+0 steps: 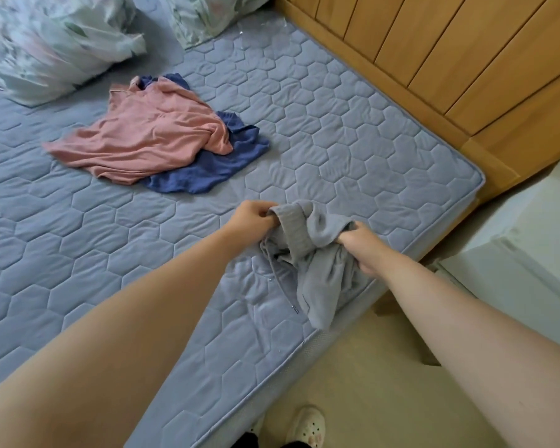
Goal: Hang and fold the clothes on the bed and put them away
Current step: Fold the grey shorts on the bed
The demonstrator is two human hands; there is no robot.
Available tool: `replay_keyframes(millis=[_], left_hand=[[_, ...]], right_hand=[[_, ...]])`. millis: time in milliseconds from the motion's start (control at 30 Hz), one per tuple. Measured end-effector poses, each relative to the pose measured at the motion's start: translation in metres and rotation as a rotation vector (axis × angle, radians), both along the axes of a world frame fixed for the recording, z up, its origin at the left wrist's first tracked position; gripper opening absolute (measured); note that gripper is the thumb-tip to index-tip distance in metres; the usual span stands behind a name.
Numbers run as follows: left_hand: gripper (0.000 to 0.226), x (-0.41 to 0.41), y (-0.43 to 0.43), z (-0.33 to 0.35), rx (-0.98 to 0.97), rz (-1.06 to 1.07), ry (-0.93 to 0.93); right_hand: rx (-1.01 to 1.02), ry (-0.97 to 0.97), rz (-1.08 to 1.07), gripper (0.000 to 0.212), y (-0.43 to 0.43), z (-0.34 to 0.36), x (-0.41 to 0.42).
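Observation:
A crumpled grey garment with a drawstring [314,253] hangs over the near right corner of the blue quilted mattress [353,130]. My left hand [253,218] pinches its waistband at the left. At the right, my right hand [366,247] grips the same waistband, and the fabric droops below both hands toward the mattress edge. Farther back on the bed lies a pink shirt [143,134], spread loosely over a dark blue garment [207,169].
Floral pillows [55,43] sit at the head of the bed, top left. A wooden panelled wall [450,50] runs along the right side. A white cabinet [524,240] stands right of the bed. Beige floor and a white clog [307,425] lie below.

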State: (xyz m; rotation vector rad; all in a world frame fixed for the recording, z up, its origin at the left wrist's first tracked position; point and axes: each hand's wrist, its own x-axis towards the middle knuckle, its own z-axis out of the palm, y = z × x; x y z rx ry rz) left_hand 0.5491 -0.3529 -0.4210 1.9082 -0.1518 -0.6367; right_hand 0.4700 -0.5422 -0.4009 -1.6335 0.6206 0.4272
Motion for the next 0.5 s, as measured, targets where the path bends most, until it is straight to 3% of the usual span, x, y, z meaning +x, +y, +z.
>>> replay_keyframes(millis=[133,233,333,433,500], left_hand=[[0.017,0.007,0.021,0.022,-0.057,0.326,-0.090],[0.016,0.022,0.036,0.058,-0.093,0.431,-0.201],[0.016,0.040,0.037,0.104,-0.130,0.341,-0.339],[0.013,0.057,0.011,0.129,-0.045,0.159,-0.448],[0.028,0.067,-0.010,0.122,0.040,0.074,-0.418]], right_hand=[[0.346,0.050,-0.229,0.023,0.047,0.021,0.032],[0.544,0.051,-0.320,0.029,0.076,0.048,0.050],[0.644,-0.007,-0.367,0.040,0.079,0.070,0.057],[0.733,-0.131,-0.448,0.034,0.057,0.076,0.059],[0.741,-0.183,-0.536,0.033,0.031,0.066,0.059]])
